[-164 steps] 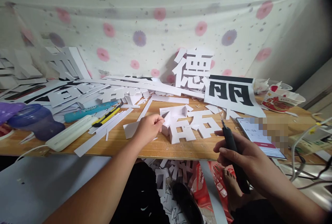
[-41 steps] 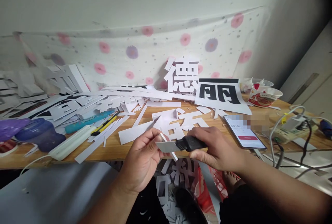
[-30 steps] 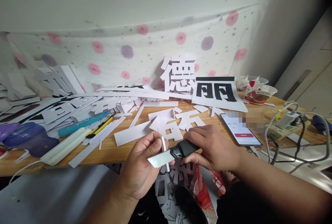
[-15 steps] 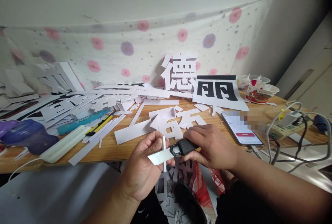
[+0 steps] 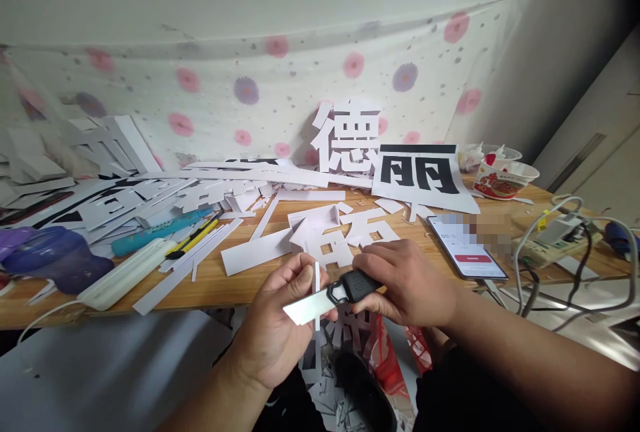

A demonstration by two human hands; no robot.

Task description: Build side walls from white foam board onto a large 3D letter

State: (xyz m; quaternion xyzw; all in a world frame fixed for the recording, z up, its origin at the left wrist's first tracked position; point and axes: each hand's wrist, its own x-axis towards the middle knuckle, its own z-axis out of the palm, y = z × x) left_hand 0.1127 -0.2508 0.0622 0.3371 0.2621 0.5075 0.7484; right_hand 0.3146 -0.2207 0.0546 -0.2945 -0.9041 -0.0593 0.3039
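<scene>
My left hand (image 5: pixel 277 325) is closed in a pinch on a thin white strip (image 5: pixel 317 280) that stands upright in front of the table edge. My right hand (image 5: pixel 405 282) grips the black handle (image 5: pixel 357 284) of a cutter. Its flat grey blade (image 5: pixel 307 307) lies across the strip, against my left fingers. Just behind my hands, a white cut-out character (image 5: pixel 340 235) rests on the wooden table (image 5: pixel 210 285).
A phone (image 5: pixel 467 249) lies right of the hands, then a power strip with cables (image 5: pixel 555 245) and a food bowl (image 5: pixel 503 179). A printed character sheet (image 5: pixel 423 175), white cut-outs, a yellow knife (image 5: pixel 193 240), a teal tool (image 5: pixel 160 232) and a purple bottle (image 5: pixel 55 265) crowd the table. Scraps litter the floor.
5.5 s ago my left hand touched the cut-out on the table and my right held the tool apart. Now both meet before the table edge, the blade crossing the strip; little change over the last second.
</scene>
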